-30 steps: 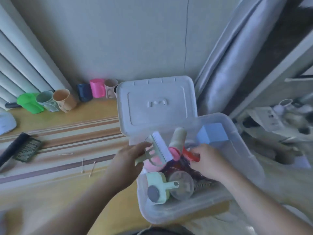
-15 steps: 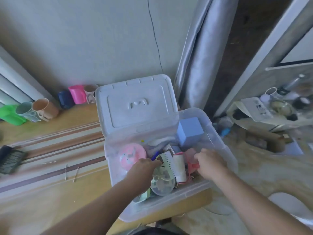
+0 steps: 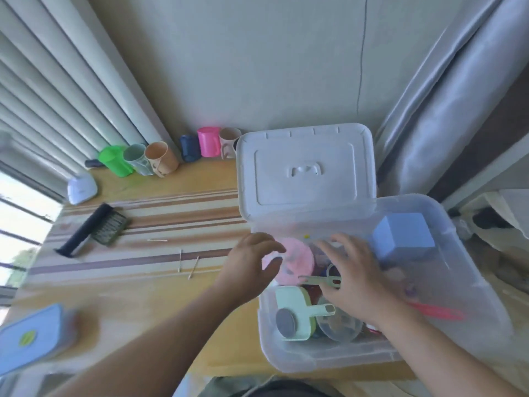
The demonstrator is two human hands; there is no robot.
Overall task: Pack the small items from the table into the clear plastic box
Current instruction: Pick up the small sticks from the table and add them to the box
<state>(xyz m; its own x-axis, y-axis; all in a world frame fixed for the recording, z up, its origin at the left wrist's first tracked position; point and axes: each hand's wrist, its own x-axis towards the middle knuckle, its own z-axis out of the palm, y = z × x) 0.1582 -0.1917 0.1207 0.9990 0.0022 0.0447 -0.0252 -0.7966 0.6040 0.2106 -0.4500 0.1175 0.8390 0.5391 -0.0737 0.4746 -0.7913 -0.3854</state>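
**Hands over a crowded box**

Risk: clear plastic box overhangs the table edge at 5 o'clock; a downward push could tip it, and piled items may spill. Left hand hovers at the box's 9 o'clock rim, fingers loosely spread, holding nothing. Right hand is inside, fingers spread over a green tool; whether it grips that, cannot tell. Cotton swabs and brush lie unpacked at 9–10 o'clock.
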